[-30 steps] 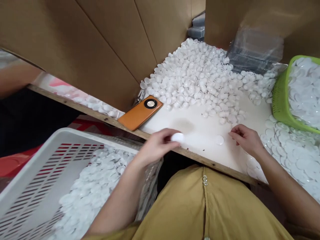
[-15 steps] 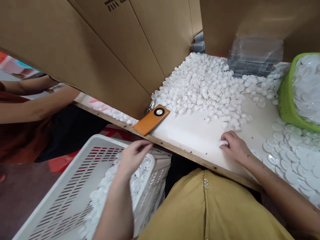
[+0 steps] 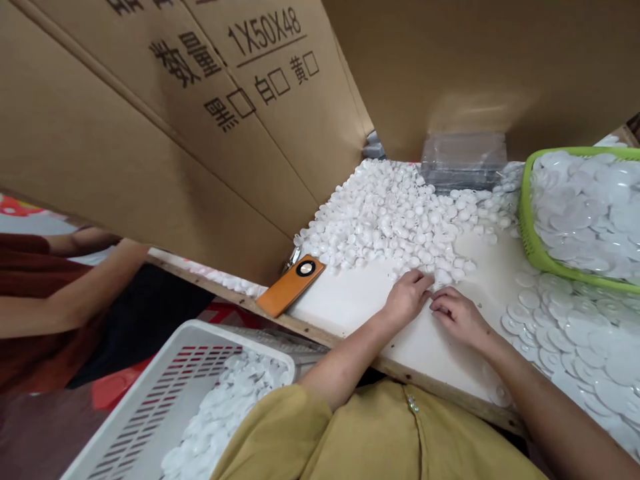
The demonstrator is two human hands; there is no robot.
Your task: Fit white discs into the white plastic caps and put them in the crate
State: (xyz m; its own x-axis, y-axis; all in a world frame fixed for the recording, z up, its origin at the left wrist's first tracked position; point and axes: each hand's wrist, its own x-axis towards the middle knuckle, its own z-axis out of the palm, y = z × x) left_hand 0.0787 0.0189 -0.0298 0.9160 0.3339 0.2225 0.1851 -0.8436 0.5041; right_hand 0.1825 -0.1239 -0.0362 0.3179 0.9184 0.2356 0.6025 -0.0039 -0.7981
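Note:
Over the white tabletop (image 3: 345, 297), my left hand (image 3: 409, 298) reaches to the near edge of a heap of small white plastic caps (image 3: 387, 213). Its fingers are bent and pressed together; whatever they pinch is hidden. Right beside it, almost touching, my right hand (image 3: 459, 318) has its fingers curled and closed, and I cannot make out what is in them. Flat white plastic discs (image 3: 570, 327) lie spread in a layer to the right of my right hand.
A green basket (image 3: 530, 233) full of white discs stands at right. An orange phone (image 3: 290, 287) lies at the table's edge. Below left is a white crate (image 3: 150, 400) with white pieces. Cardboard (image 3: 200, 153) walls the left; clear plastic bags (image 3: 465, 160) lie behind. Another person's arm (image 3: 75, 293) shows.
My left hand has moved from above the white crate to the heap's edge, beside my right hand. The white piece seen in my right hand is now hidden. The view has shifted.

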